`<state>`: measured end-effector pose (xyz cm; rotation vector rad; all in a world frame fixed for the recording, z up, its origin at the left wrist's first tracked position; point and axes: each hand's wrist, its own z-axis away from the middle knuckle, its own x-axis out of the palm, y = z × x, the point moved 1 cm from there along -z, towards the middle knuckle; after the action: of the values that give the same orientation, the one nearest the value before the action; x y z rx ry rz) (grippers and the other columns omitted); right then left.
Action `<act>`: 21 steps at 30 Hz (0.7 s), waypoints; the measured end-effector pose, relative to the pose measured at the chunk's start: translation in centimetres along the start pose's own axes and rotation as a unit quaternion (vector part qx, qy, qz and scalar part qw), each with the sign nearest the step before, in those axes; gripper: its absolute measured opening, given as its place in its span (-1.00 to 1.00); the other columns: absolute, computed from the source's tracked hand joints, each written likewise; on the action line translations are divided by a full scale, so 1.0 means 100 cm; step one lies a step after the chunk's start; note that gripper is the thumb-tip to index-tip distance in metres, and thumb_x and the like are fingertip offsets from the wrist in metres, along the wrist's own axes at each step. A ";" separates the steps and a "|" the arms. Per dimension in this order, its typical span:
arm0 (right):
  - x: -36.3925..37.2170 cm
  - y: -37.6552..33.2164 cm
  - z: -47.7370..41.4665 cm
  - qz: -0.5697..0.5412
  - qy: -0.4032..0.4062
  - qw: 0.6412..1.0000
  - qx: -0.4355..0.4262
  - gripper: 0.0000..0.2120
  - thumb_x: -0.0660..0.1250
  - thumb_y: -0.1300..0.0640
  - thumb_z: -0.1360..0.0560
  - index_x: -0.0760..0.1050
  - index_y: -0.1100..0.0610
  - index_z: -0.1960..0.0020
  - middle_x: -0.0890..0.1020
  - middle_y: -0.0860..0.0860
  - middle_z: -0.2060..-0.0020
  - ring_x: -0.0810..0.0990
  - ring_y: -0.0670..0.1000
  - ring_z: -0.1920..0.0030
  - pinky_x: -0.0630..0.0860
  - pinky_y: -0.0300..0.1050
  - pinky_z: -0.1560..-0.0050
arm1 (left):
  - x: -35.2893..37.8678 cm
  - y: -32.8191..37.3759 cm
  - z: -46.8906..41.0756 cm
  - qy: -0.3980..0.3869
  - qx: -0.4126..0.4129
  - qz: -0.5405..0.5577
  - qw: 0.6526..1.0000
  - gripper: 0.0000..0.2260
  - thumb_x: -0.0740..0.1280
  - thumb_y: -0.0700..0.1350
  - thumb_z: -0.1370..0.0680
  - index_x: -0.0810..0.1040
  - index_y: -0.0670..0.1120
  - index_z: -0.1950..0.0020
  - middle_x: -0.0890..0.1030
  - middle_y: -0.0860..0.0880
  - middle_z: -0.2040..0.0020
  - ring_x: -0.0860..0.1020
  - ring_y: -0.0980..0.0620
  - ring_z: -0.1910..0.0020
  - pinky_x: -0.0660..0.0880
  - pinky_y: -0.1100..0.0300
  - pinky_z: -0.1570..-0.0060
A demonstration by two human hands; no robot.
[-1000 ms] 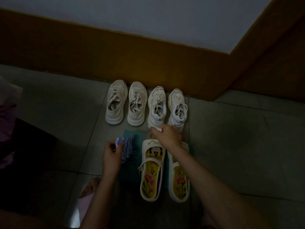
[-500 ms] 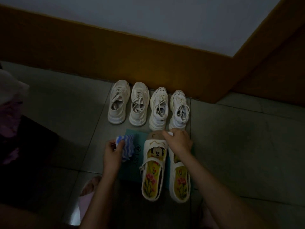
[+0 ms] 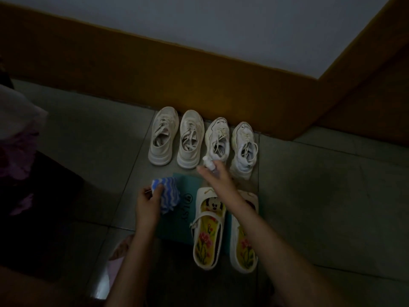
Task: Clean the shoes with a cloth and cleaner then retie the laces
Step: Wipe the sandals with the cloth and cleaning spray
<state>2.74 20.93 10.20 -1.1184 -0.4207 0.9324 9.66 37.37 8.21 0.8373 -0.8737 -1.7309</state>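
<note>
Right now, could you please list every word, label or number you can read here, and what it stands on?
Teal mat: dark print beside a round logo, too blurred to read.
Rightmost sneaker: small dark mark on its heel, too small to read.
No other text shows.

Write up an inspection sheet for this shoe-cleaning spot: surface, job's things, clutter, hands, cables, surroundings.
Surface: grey tiled floor with a teal mat lying on it.
Job's things: beige sneakers and white sneakers, all laced, in one row by the wall; strap shoes with flowered insoles on the mat; striped cloth; small bottle.
Clutter: pink object beside the left forearm; pinkish fabric at the left edge.
Hands: left hand grips the cloth; right hand holds the bottle near the mat's far edge.
Cables: nothing seen.
Surroundings: orange-brown wall band below a pale wall; dim light.
</note>
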 end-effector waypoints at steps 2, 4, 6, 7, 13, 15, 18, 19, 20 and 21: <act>0.021 -0.001 -0.004 -0.002 -0.025 0.999 -0.045 -0.84 0.34 0.12 -0.51 0.39 0.15 0.03 0.48 0.04 0.15 0.47 0.00 0.08 0.36 -0.11 0.08 | -0.006 0.001 -0.003 0.017 0.004 0.006 1.000 -0.75 0.25 -0.08 -0.57 0.45 -0.24 -0.14 0.55 -0.15 0.01 0.52 0.00 0.18 0.41 0.20 0.31; 0.039 0.005 -0.006 0.031 -0.043 0.997 -0.063 -0.89 0.30 0.16 -0.54 0.44 0.19 -0.01 0.50 0.04 0.11 0.43 -0.04 0.05 0.28 -0.13 0.02 | -0.011 0.002 -0.004 0.029 0.003 0.022 0.999 -0.71 0.25 -0.07 -0.57 0.42 -0.23 -0.20 0.53 -0.14 -0.01 0.51 0.07 0.22 0.39 0.20 0.32; 0.051 0.012 -0.006 0.140 -0.046 0.987 -0.063 -0.77 0.32 0.10 -0.52 0.51 0.18 -0.13 0.49 0.05 -0.09 0.33 -0.08 -0.08 0.13 -0.25 -0.06 | -0.014 0.003 -0.005 0.030 -0.002 0.031 0.999 -0.70 0.24 -0.07 -0.58 0.40 -0.23 -0.23 0.52 -0.12 -0.02 0.50 0.11 0.23 0.40 0.22 0.32; 0.054 0.017 -0.005 0.179 -0.035 0.982 -0.056 -0.73 0.35 0.09 -0.50 0.53 0.18 -0.15 0.45 0.04 -0.14 0.28 -0.08 -0.11 0.12 -0.26 -0.07 | -0.015 0.005 -0.005 0.029 0.000 0.032 0.999 -0.69 0.24 -0.09 -0.58 0.40 -0.25 -0.23 0.52 -0.13 -0.02 0.49 0.12 0.24 0.42 0.25 0.34; 0.066 0.030 0.007 0.171 -0.028 0.984 -0.043 -0.76 0.37 0.19 -0.47 0.56 0.21 -0.12 0.51 0.10 0.00 0.52 0.10 -0.06 0.43 -0.08 -0.08 | -0.018 0.011 -0.003 0.029 0.007 0.036 0.999 -0.66 0.24 -0.08 -0.58 0.40 -0.26 -0.26 0.55 -0.18 -0.09 0.51 0.13 0.22 0.40 0.31 0.34; 0.067 0.032 0.006 0.225 -0.018 0.973 -0.054 -0.75 0.36 0.15 -0.48 0.55 0.18 -0.14 0.51 0.10 -0.02 0.51 0.09 -0.07 0.44 -0.06 -0.11 | -0.017 0.016 0.000 0.030 0.007 0.034 0.999 -0.66 0.24 -0.05 -0.58 0.38 -0.20 -0.28 0.52 -0.12 -0.08 0.50 0.14 0.19 0.38 0.28 0.32; 0.064 0.036 0.004 0.280 -0.020 0.956 -0.079 -0.70 0.33 0.11 -0.50 0.51 0.09 -0.23 0.51 0.08 -0.12 0.46 0.08 -0.16 0.43 -0.02 -0.17 | -0.019 0.027 0.005 0.027 0.020 0.039 0.999 -0.69 0.22 -0.05 -0.58 0.37 -0.15 -0.27 0.50 -0.07 -0.08 0.52 0.10 0.14 0.41 0.25 0.28; 0.062 0.037 0.004 0.301 -0.025 0.949 -0.084 -0.68 0.32 0.10 -0.51 0.49 0.06 -0.26 0.50 0.08 -0.15 0.43 0.08 -0.20 0.41 -0.01 -0.18 | -0.019 0.031 0.006 0.026 0.023 0.039 0.999 -0.70 0.22 -0.05 -0.58 0.36 -0.13 -0.27 0.50 -0.07 -0.08 0.52 0.08 0.12 0.43 0.24 0.27; 0.061 0.038 0.003 0.313 -0.031 0.946 -0.083 -0.66 0.31 0.10 -0.52 0.46 0.05 -0.29 0.49 0.08 -0.19 0.40 0.09 -0.24 0.40 -0.01 -0.20 | -0.020 0.036 0.007 0.026 0.027 0.039 0.999 -0.70 0.22 -0.05 -0.58 0.36 -0.12 -0.27 0.49 -0.06 -0.08 0.52 0.08 0.11 0.43 0.24 0.26; 0.060 0.038 0.002 0.312 -0.037 0.946 -0.074 -0.62 0.31 0.10 -0.52 0.43 0.04 -0.33 0.46 0.08 -0.24 0.38 0.09 -0.28 0.38 0.00 -0.24 | -0.020 0.040 0.007 0.024 0.032 0.040 0.998 -0.70 0.22 -0.05 -0.58 0.36 -0.12 -0.27 0.50 -0.05 -0.07 0.52 0.09 0.12 0.43 0.24 0.26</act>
<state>4.40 26.35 5.95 -1.3914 -0.1928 1.5198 11.42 38.37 12.29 0.8708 -0.9213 -1.6138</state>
